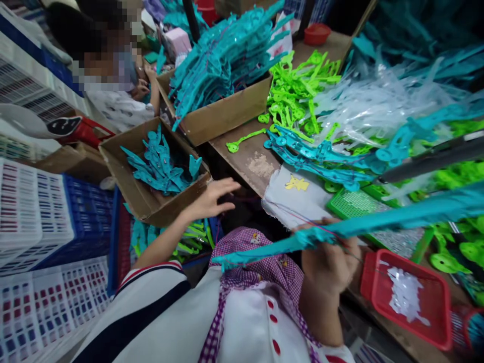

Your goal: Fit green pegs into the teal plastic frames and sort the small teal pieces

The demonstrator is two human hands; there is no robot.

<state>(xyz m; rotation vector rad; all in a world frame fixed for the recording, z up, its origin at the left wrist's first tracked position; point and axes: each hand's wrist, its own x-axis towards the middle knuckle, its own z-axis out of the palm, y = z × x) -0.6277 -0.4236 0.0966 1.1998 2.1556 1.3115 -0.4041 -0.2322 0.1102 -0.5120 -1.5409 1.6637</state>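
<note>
My right hand (pixel 330 259) is wrapped round a long teal plastic strip (pixel 280 245), which runs from in front of my apron to the right edge of the head view. Thin dark red and blue wires lie along the strip near the fingers. Bare and stretched out, my left hand (pixel 215 198) holds nothing, its thumb apart from the fingers. It is beside the near right corner of a cardboard box (pixel 151 214) with several teal plastic pieces (pixel 162 164) in it. Whether the hand touches the box I cannot tell.
Farther back, a cardboard box (pixel 230 113) holds stacked teal parts. Green parts (pixel 302 85), clear plastic pieces (pixel 370 103) and a white cloth (pixel 278 194) cover the bench. A red tray (pixel 434 302) holds white pieces. Plastic crates (pixel 34 212) stand left; another person (pixel 109 98) sits beyond.
</note>
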